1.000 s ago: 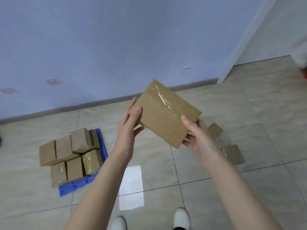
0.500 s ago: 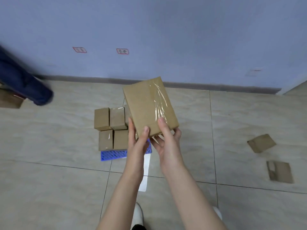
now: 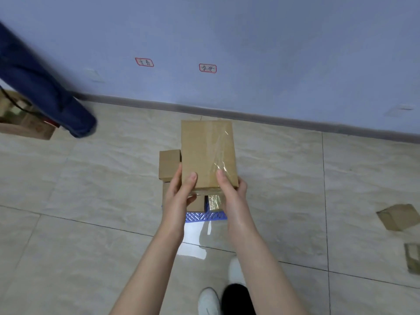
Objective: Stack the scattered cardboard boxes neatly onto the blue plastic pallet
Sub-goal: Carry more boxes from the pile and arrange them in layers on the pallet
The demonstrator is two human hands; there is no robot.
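While I hold the flat cardboard box [image 3: 206, 153] by its near short edge, it projects forward from my grip, roughly flat and clear of everything beneath it. My left hand [image 3: 179, 194] pinches the near left corner, thumb on the top face and fingers under it, mostly hidden. My right hand [image 3: 229, 192] does the same at the near right corner. Both hands are closed on this box and carry nothing else.

Handling, as judged: the box looks light, since two thumb-and-finger pinches at one end carry it without visible sag. The board reads as stiff, with square edges. Clear tape [image 3: 221, 155] runs down the top face to my right thumb. That strip is glossy and probably slick, so bare board is the better contact. For set-down, a hold on the two long sides would likely give more control than this end pinch.

Directly below my grip sit the stacked boxes [image 3: 169, 163], and between my wrists the blue pallet [image 3: 204, 217] shows its near edge. Well off to the right of my right hand, two loose boxes [image 3: 397, 217] lie on the tiled floor [image 3: 91, 201].
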